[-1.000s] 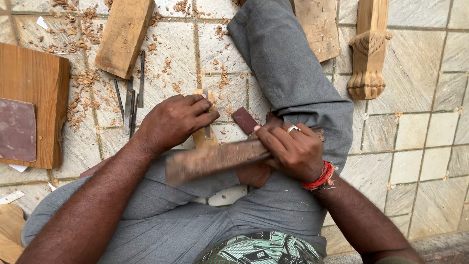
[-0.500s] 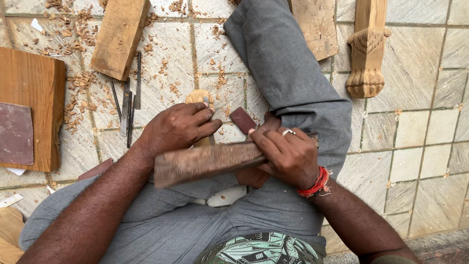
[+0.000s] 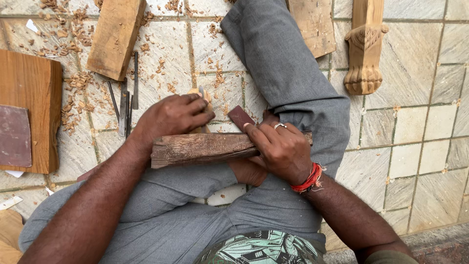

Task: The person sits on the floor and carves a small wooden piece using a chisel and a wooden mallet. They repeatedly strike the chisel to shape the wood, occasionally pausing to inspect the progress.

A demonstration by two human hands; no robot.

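Resting lower now, wooden mallet (image 3: 202,147) in right hand (image 3: 281,149).

Your left hand (image 3: 171,116) lies knuckles up with the fingers curled tightly into a closed grip, and its forearm runs back toward the lower left. Your right hand (image 3: 281,149) is folded over with the fingers pointing left, a ring on one finger and a red thread band at the wrist. Both forearms are bare and angle inward, the hands near each other above your crossed legs.
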